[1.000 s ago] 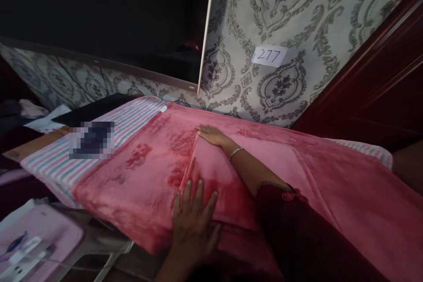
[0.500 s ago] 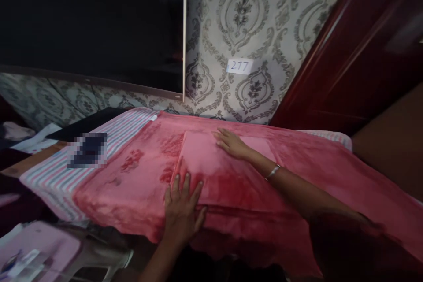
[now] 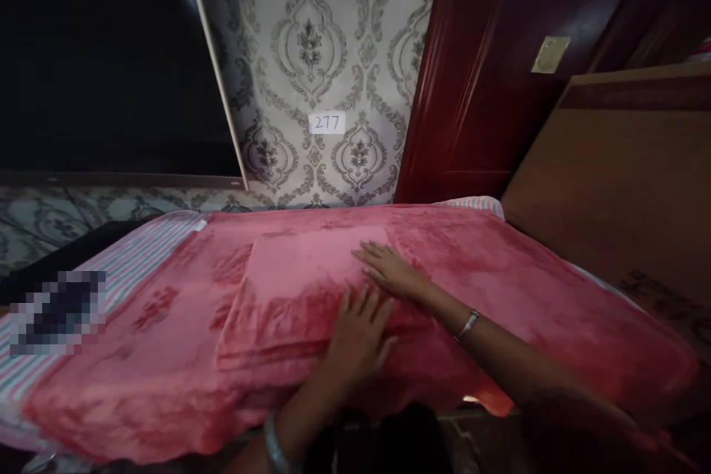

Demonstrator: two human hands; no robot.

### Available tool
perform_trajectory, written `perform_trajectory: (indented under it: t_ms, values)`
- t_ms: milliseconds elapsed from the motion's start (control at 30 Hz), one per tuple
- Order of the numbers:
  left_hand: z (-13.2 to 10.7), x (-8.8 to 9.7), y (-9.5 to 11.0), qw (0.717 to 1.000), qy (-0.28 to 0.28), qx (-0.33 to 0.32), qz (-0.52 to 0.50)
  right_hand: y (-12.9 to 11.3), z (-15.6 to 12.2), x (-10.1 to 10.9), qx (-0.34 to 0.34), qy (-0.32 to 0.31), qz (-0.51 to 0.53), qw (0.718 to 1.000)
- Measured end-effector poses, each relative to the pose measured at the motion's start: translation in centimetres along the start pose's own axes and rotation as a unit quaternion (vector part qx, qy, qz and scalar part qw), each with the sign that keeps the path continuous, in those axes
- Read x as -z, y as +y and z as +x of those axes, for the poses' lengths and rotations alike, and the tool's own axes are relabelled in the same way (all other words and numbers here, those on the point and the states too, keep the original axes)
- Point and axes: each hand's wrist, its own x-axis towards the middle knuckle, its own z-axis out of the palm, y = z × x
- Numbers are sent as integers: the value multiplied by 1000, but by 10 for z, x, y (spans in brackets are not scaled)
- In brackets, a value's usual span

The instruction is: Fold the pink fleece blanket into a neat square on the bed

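A dark television hangs at ten o'clock before patterned wallpaper; near twelve, a paper label reads "277". A dark red wooden panel with a pale plate stands toward two; a cardboard box occupies three.

Both hands, palms down, fingers apart
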Motion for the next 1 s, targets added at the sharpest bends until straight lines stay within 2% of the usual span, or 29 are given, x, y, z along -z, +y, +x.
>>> perform_trajectory:
  t_ms: [100,200,433,600,700,833,933,1000]
  values:
    - [8,-27,16,1000,-4,-6,9,18,18,-7,-1,6,-31,999]
    - [1,-42,17,1000,-10,-1,13,38,38,-14,-11,18,-45,999]
    - [-5,-37,17,999,-43,4,6,86,92,-24,-82,16,44,996]
    - [-3,-31,20,999,-48,3,-3,118,114,-41,-85,30,95,991]
    - [-3,-30,20,999,-52,7,-14,122,114,-41,-86,40,119,988]
    - [-2,-32,19,998,-48,14,-27,113,100,-24,-122,60,167,977]
    - [-2,-34,19,999,-35,17,-30,103,71,-14,-162,110,206,959]
    - [-1,-35,18,999,-24,15,-34,96,41,-18,-186,148,244,940]
